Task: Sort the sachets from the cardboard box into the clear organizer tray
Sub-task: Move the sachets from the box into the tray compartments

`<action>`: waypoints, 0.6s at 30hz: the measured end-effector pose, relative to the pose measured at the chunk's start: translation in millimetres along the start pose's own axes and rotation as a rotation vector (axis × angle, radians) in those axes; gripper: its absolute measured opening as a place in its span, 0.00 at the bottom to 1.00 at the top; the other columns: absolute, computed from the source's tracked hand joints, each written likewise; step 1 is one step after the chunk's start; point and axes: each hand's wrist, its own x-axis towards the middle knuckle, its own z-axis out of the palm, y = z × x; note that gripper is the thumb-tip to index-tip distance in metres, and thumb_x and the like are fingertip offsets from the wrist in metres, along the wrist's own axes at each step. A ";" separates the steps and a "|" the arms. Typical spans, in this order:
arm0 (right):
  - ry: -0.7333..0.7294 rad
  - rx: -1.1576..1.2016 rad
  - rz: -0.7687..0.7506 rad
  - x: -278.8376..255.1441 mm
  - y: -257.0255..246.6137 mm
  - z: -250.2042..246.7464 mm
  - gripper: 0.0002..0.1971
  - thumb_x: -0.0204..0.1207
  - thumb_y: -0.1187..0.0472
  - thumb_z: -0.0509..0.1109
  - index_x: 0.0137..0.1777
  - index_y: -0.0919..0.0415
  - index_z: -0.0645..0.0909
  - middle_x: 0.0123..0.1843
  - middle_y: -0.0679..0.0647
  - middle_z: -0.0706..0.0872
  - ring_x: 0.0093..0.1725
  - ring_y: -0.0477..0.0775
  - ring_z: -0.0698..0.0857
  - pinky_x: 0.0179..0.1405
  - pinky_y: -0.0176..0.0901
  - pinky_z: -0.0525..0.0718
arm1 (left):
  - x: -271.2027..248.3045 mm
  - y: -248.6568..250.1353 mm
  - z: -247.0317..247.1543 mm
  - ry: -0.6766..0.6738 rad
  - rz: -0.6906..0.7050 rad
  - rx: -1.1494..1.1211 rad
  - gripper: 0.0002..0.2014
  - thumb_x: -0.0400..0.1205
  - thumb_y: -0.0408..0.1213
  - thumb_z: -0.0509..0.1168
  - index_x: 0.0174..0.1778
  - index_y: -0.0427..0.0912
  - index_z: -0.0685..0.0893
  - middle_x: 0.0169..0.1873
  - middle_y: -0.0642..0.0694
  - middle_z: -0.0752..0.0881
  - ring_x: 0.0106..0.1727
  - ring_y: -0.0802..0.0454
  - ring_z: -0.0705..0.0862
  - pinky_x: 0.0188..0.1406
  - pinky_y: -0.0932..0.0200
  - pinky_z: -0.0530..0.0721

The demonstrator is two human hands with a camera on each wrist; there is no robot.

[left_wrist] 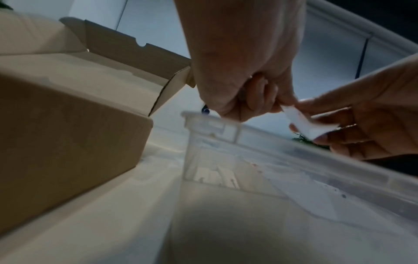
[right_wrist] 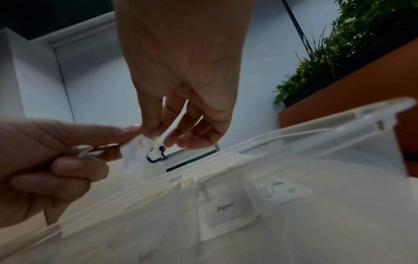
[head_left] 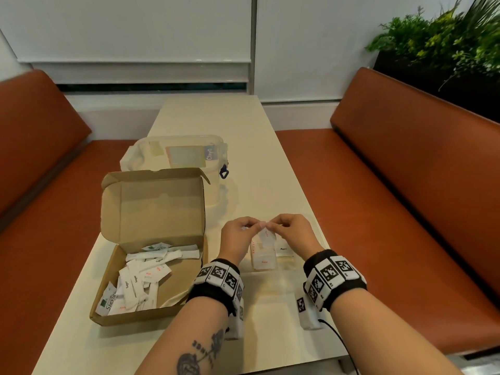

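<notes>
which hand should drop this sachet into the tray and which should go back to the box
Right hand drops the sachet: it is over the clear organizer tray. Left hand is nearer the cardboard box.

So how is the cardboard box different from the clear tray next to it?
The cardboard box is brown and opaque; the clear tray is see-through plastic. The box has a hinged lid standing open; the tray shows no lid. The box holds a loose jumble of sachets; the tray has dividers with few sachets. Both sit on the table.
</notes>
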 end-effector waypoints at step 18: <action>-0.184 -0.270 0.113 -10.2 11.4 1.5 0.06 0.70 0.60 0.78 0.40 0.64 0.90 0.36 0.49 0.87 0.33 0.38 0.80 0.33 0.23 0.72 | -11.5 -10.9 -3.4 0.183 -0.089 -0.254 0.11 0.85 0.26 0.56 0.52 0.44 0.82 0.47 0.47 0.83 0.26 0.55 0.73 0.22 0.65 0.74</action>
